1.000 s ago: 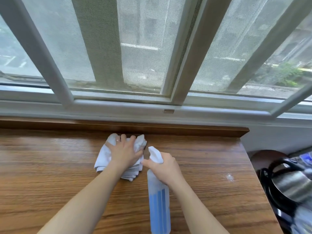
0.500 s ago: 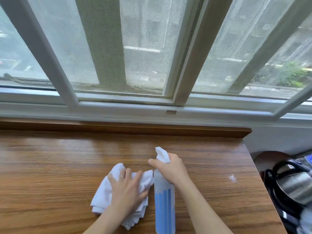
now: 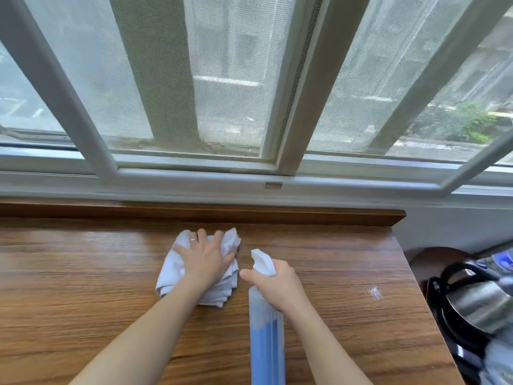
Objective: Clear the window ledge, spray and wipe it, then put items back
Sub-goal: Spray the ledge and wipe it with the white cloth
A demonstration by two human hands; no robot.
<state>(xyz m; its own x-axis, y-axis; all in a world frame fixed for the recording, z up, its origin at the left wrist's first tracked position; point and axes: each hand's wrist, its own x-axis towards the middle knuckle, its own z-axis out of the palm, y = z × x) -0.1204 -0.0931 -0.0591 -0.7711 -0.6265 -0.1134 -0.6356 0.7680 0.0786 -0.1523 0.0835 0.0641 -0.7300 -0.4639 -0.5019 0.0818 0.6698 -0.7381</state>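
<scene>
While my left hand [image 3: 206,258] presses flat on the white cloth [image 3: 194,276] in the middle of the tabletop [image 3: 69,287], my right hand [image 3: 273,286] grips the blue spray bottle [image 3: 267,337] just beside it. A wet spot [image 3: 374,292] sits off to the right, nearer my right hand.

Two bare forearms, no sleeves in view — the person's left hand [image 3: 204,258] wears a slim ring [image 3: 192,239] on one finger; the right hand [image 3: 273,284] shows no jewellery.
</scene>
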